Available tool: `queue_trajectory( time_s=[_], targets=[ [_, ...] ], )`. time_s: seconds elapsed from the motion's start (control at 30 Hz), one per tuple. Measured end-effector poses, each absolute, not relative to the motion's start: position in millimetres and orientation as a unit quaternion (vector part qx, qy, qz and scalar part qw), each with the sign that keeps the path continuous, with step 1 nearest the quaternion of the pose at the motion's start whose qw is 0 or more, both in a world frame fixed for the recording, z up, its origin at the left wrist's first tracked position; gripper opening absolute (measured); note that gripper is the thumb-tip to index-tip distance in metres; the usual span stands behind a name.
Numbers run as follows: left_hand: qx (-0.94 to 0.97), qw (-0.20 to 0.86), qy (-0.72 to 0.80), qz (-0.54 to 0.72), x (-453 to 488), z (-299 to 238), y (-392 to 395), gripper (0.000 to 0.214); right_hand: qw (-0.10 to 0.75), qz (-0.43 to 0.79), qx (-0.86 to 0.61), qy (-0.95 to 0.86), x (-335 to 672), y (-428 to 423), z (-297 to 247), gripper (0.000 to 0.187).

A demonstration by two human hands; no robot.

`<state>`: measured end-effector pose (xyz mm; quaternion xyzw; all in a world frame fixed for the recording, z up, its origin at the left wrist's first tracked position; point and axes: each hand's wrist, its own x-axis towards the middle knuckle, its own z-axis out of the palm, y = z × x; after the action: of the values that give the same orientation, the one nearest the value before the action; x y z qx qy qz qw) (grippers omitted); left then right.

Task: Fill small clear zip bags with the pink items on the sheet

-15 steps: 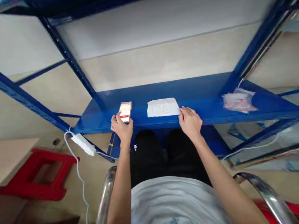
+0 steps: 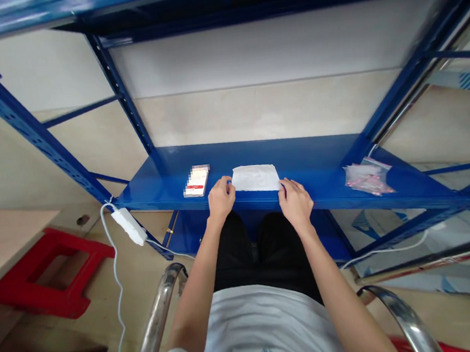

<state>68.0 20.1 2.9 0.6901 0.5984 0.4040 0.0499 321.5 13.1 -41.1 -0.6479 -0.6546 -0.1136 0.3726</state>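
Note:
A white cloth-like sheet (image 2: pixel 255 178) lies flat near the front edge of a blue metal shelf (image 2: pixel 300 160). My left hand (image 2: pixel 220 199) pinches its left edge with curled fingers. At the sheet's right edge my right hand (image 2: pixel 295 202) does the same. A phone (image 2: pixel 196 181) with a lit screen rests on the shelf just left of my left hand, apart from it.
A clear bag of pink bits (image 2: pixel 367 178) sits at the shelf's right end. A white power adapter (image 2: pixel 129 226) with its cable hangs at the left post. A red stool (image 2: pixel 46 280) stands on the floor at left. Chrome chair arms (image 2: pixel 159 313) flank my legs.
My left hand has let go of the phone and moved right to the sheet's left edge. The phone now lies on the shelf. My right hand stays at the sheet's right edge.

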Motion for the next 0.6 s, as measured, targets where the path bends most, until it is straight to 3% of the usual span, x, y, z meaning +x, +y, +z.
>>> queue_trajectory(
  time_s=[0.2,0.6],
  targets=[
    [0.650,0.068,0.675,0.342,81.4,3.4,30.3,0.029,0.375,-0.114,-0.645,-0.656,324.2,12.6,-43.1,0.041],
    [0.660,0.066,0.679,0.315,79.9,5.5,24.4,0.031,0.354,-0.111,-0.648,-0.665,324.7,8.4,-40.1,0.043]
  ],
)
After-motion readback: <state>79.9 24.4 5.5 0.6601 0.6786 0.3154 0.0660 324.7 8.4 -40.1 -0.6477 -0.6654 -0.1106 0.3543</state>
